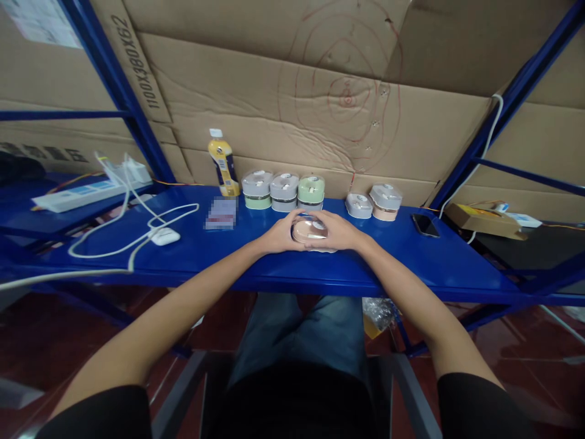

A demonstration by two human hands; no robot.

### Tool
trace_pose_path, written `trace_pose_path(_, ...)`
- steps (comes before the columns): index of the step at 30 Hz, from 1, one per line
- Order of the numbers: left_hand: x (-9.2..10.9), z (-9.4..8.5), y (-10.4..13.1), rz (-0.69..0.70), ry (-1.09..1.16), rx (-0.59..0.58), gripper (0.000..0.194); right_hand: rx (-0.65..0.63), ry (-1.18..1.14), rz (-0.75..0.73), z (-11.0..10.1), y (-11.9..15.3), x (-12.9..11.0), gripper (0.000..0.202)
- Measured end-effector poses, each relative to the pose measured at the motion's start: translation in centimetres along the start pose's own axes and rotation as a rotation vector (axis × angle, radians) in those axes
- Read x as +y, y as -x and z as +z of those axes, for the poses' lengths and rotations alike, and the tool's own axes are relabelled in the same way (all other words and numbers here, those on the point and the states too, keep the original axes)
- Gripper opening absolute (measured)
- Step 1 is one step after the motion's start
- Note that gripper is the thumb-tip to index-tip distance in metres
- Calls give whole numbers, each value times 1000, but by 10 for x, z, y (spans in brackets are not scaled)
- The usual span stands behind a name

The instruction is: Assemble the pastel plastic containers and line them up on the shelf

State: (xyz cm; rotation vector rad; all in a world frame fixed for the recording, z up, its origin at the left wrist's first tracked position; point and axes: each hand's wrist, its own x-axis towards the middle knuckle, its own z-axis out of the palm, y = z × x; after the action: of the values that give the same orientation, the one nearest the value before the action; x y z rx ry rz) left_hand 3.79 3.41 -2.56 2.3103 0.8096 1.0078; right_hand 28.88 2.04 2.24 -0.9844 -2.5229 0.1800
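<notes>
A peach-coloured container (309, 231) with a shiny, clear-looking lid is low over the front of the blue table, possibly resting on it. My left hand (280, 235) is closed round its left side and my right hand (342, 232) round its right side. The fingers of both hands meet or nearly meet at its far and near edges, and its lower part is mostly hidden. Just behind the hands are stacked two-tier containers: a grey-and-green one (258, 190), a grey one (284, 191) and a green-topped one (311, 190).
To the right are a low grey container (359, 206), a grey-and-peach stack (386, 202) and a phone (425, 225). At left stand a yellow drink bottle (223, 166), a blurred pack (221, 213), a white charger (165, 236) with looping cable, and a power strip (86, 194). Cardboard (228, 85) backs the table.
</notes>
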Motion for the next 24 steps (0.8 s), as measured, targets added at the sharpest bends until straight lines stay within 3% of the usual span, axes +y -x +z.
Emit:
trace_pose_path(3,5,-1,1,4,-118,49,109,109,-56,40,-10,5,16,81)
trace_pose_path(5,10,-1,3,38,-184,24,89,152,-83,111,-20,11,30,76)
trace_pose_path(8,14,-1,4,76,-225,-51,56,127,-104,230,-33,22,47,70)
trace_pose_path(10,14,-1,4,78,-232,-57,48,100,-115,292,-37,27,55,68)
trace_pose_path(17,-2,-19,5,-5,-276,96,55,191,-162,344,-38,30,64,77)
trace_pose_path(21,-18,-33,8,-143,-326,190,61,188,-157,409,-37,30,65,82)
trace_pose_path(24,-19,-34,10,-211,-333,197,68,181,-153,445,-38,31,65,81)
